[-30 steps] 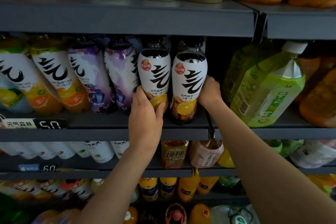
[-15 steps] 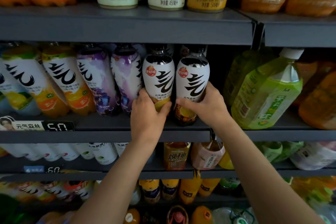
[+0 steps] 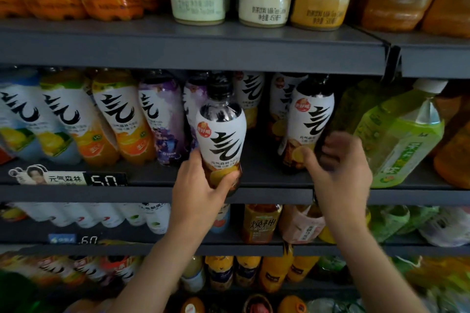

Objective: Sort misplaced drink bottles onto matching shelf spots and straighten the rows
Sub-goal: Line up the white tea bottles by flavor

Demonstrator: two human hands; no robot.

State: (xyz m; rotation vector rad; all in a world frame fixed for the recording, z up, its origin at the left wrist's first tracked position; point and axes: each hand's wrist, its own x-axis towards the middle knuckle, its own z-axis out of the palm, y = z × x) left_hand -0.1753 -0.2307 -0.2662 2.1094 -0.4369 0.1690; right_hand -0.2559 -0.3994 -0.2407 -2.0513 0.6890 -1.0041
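Since a moment ago the left hand (image 3: pixel 203 183) has pulled one dark bottle with a white label (image 3: pixel 220 140) forward off the row, so its base now hangs at the front edge of the middle shelf (image 3: pixel 152 193) instead of standing beside its twin. Its fingers and thumb wrap the lower part of that bottle, which stands roughly upright in front of the purple-labelled bottles (image 3: pixel 162 122). To the right, the second dark bottle with a white label (image 3: pixel 309 124) stands further back on the same shelf, leaning slightly. The right hand (image 3: pixel 340 168) is at its base, thumb against the lower front and fingers curled toward its right side; the hand is blurred, so whether it truly grips the bottle cannot be told. Just right of that hand a green tea bottle (image 3: pixel 401 134) leans leftward. Orange-labelled bottles (image 3: pixel 114 119) fill the shelf to the left, above a price tag (image 3: pixel 68 178)
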